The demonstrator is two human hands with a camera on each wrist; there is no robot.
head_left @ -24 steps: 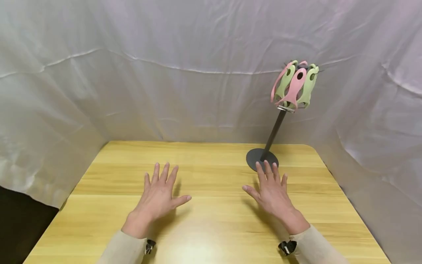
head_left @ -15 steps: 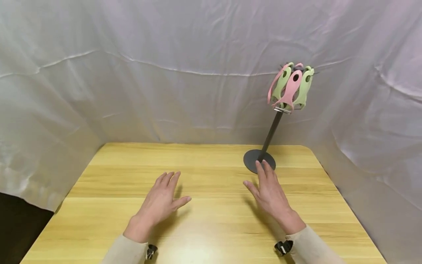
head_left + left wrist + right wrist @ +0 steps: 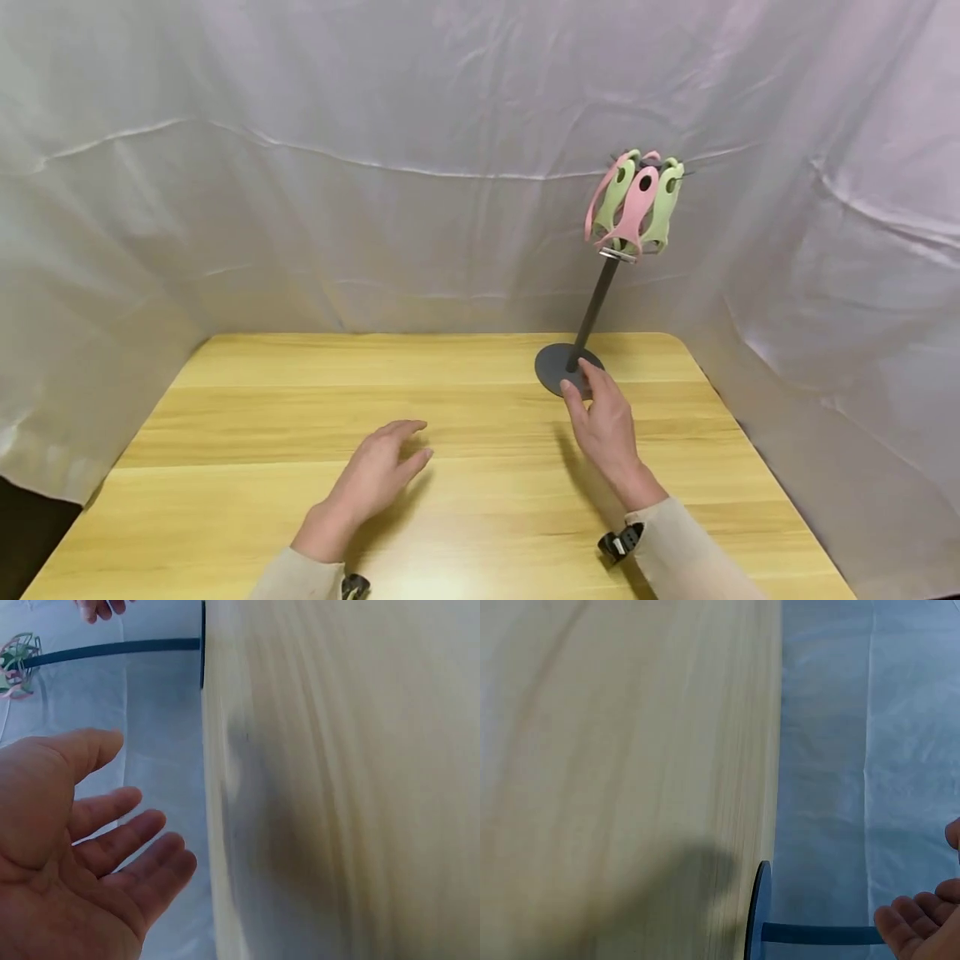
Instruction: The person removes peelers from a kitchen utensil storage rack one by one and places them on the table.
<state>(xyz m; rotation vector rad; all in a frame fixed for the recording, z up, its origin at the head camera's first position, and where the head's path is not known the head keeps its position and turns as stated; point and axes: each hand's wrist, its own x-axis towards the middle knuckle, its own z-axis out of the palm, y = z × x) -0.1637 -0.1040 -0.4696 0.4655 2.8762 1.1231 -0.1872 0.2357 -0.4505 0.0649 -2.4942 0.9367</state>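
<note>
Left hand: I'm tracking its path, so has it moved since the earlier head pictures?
Yes. Judged against the back-left corner of the table, the left hand has moved rightward, nearer the stand's round base.

**Streaked wood, satin sheen and smooth plastic**

The tabletop (image 3: 480,517) looks like smooth wood, grain streaked, with a glossy patch of reflected light. Drapes (image 3: 360,242) of creased, satiny cloth surround it. The stand (image 3: 592,310) is dark and matt. Its pink pieces (image 3: 637,204) and green pieces (image 3: 663,210) resemble smooth plastic; a metallic strip (image 3: 617,255) below shines. Sleeves (image 3: 693,550) are matt cloth.
</note>
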